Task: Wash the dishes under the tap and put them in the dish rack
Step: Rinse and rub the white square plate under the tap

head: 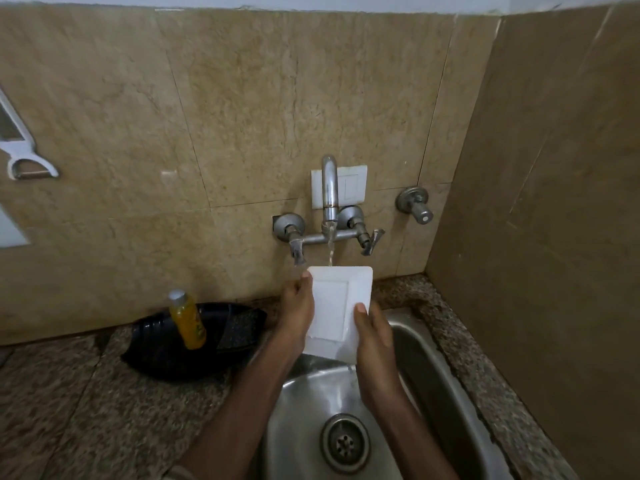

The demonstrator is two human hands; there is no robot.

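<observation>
A white square plate (337,306) is held tilted over the steel sink (426,362), its far edge under the running tap (329,188). Water falls from the spout onto the plate's top edge and runs off its near corner. My left hand (296,310) grips the plate's left edge, thumb on the upper corner. My right hand (375,344) holds the right lower edge with the thumb pressed on the plate's face. No dish rack is in view.
A black oval tray (166,355) with a yellow liquid bottle (187,318) in it lies on the granite counter left of the sink. The drain (344,443) sits near the bottom. A wall valve (415,204) juts out right of the tap; a tiled side wall closes the right.
</observation>
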